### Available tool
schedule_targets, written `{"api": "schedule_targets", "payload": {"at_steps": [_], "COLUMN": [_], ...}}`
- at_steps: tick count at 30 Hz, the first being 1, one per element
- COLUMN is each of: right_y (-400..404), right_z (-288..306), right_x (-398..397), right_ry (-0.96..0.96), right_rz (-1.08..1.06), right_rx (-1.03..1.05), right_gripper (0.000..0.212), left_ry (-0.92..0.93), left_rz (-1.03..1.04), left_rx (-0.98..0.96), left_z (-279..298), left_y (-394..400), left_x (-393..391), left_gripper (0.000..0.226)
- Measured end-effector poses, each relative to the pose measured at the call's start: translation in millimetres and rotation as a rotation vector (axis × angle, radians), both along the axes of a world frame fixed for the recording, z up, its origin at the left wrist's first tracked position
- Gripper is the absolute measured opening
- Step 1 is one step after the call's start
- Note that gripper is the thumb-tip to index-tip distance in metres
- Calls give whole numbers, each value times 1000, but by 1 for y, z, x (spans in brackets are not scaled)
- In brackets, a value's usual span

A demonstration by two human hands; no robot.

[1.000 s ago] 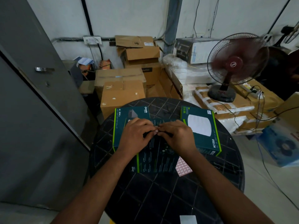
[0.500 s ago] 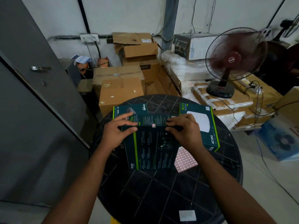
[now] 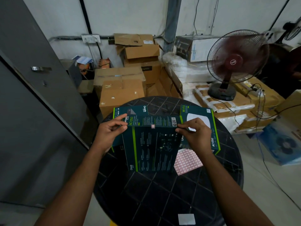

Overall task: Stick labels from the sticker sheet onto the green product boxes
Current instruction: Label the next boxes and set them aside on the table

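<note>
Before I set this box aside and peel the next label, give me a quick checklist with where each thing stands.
1. Label on the held box: ok, it sits on the far top edge.
2. Label pressed flat: cannot tell, too small.
3. Grip: ok, left hand and right hand hold the box's far corners.
4. Sticker sheet within reach: ok, on the table beside the box, partly under the right hand.
5. Next boxes ready: ok, one at far left, one at right.
6. Whether those carry labels: cannot tell.
</note>
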State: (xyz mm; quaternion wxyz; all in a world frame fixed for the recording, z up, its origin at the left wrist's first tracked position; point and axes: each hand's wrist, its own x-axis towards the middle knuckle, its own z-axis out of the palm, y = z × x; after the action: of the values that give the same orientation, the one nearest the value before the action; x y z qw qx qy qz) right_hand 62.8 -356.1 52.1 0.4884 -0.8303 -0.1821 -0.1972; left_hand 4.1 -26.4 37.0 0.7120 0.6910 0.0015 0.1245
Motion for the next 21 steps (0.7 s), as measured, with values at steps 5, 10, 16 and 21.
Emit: {"api": "schedule_targets", "payload": {"at_steps": [5,10,16,21], "right_y": [-8,-4,-14,-30], "right_z": [6,-2,-17,-37], "right_x": [6,1,-8,-13], "right_ry": [-31,-18,-41,342], "right_rz": [27,0,0,156], "right_rx": [6,105,64,11], "right_gripper": [17,18,38,60], "left_ry": [60,-68,-51,-64], "left_rz": [-97,-26,-367,-405], "left_rx": [63,1091,1491,1289], "left_z": [6,67,74,72], "left_y": [12,-26,-145,-131], "left_x": [0,8,53,56], "left_gripper": [39,26,104,88]}}
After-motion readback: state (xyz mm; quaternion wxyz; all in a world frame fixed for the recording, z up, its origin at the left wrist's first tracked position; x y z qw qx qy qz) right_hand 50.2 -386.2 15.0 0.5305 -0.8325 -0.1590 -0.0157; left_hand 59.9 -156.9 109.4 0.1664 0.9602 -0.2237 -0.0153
